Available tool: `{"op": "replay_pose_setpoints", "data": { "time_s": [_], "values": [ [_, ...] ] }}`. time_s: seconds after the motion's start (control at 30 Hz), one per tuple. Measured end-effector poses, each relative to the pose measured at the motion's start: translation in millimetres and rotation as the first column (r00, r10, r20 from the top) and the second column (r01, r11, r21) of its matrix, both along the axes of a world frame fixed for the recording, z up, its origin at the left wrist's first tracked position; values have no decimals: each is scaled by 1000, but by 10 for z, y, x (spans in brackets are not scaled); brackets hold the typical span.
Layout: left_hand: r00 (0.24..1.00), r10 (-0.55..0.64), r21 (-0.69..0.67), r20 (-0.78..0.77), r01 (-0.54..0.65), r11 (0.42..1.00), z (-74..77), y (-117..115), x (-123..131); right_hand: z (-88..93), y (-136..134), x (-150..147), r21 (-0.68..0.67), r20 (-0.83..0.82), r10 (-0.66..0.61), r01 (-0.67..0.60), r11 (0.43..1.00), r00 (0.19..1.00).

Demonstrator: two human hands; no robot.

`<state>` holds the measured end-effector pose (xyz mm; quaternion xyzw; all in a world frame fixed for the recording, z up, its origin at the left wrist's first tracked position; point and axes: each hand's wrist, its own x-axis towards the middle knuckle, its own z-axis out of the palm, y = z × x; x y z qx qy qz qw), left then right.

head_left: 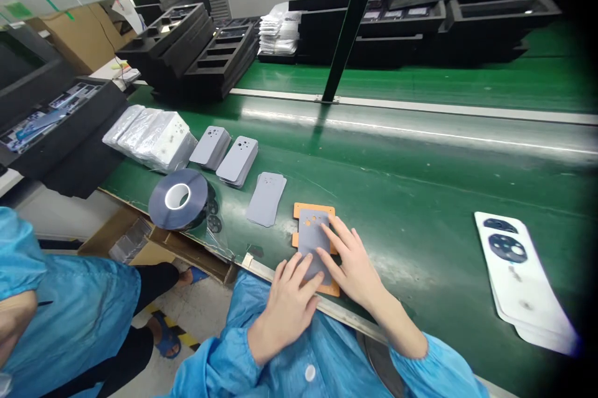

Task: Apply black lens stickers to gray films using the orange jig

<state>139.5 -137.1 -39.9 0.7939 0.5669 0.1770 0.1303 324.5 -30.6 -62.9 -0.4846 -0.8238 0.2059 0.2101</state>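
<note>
A grey phone-back sheet [312,237] with small round holes near its far end lies on an orange fixture plate [314,206] at the bench's front edge. My left hand [290,298] rests with spread fingers on the sheet's near end. Along the sheet's right side, my right hand [348,261] lays its outstretched fingertips on the surface. Neither hand grips anything. To the left sits a small stack of similar grey sheets [266,200]. Beyond it stand two taller stacks, one grey stack [237,160] and another stack [210,146].
A roll of film with round black cutouts [161,199] sits at the front left. Behind it lie plastic-wrapped white panels [154,136]. White panels with black camera patches [523,286] lie at right. Black foam trays [219,58] stand behind. A co-worker in blue [70,311] is at left.
</note>
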Motion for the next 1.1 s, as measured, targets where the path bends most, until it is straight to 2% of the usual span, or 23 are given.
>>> {"op": "replay_pose_setpoints", "data": {
  "time_s": [0.07, 0.13, 0.2, 0.27, 0.33, 0.4, 0.47, 0.53, 0.67, 0.8, 0.97, 1.1],
  "values": [
    [985, 19, -92, 170, -3, 996, 91, 98, -54, -92, -109, 21, -24, -40, -123, 122, 992, 992],
    [934, 88, -157, 347, -35, 987, 170, 213, -107, -145, -201, -2, -76, -47, -194, 190, 979, 980],
    [853, 184, -230, 488, -78, 970, 224, 328, -151, -111, -255, -62, -122, -59, -221, 213, 969, 973],
    [753, 290, -328, 590, -105, 939, 252, 430, -188, 26, -281, -149, -146, -110, -230, 213, 966, 967],
    [614, 384, -415, 690, -98, 904, 264, 508, -229, 233, -308, -256, -166, -201, -188, 156, 974, 961],
    [429, 456, -473, 780, -72, 878, 271, 558, -285, 445, -353, -375, -197, -312, -64, 1, 980, 948],
    [260, 510, -511, 820, -66, 857, 279, 576, -362, 598, -410, -487, -234, -411, 82, -192, 953, 908],
    [159, 552, -542, 819, -101, 834, 284, 571, -455, 663, -458, -573, -252, -474, 148, -295, 922, 868],
    [53, 587, -570, 808, -179, 801, 281, 540, -633, 629, -457, -622, -247, -511, 85, -241, 938, 856],
    [-11, 610, -597, 793, -216, 773, 277, 540, -735, 579, -315, -604, -272, -542, -35, -136, 953, 839],
    [-57, 620, -614, 782, -240, 752, 303, 547, -757, 515, -156, -672, -457, -579, -144, -173, 872, 802],
    [-96, 617, -621, 781, -219, 753, 323, 561, -745, 432, -114, -717, -585, -634, -218, -275, 763, 742]
  ]
}}
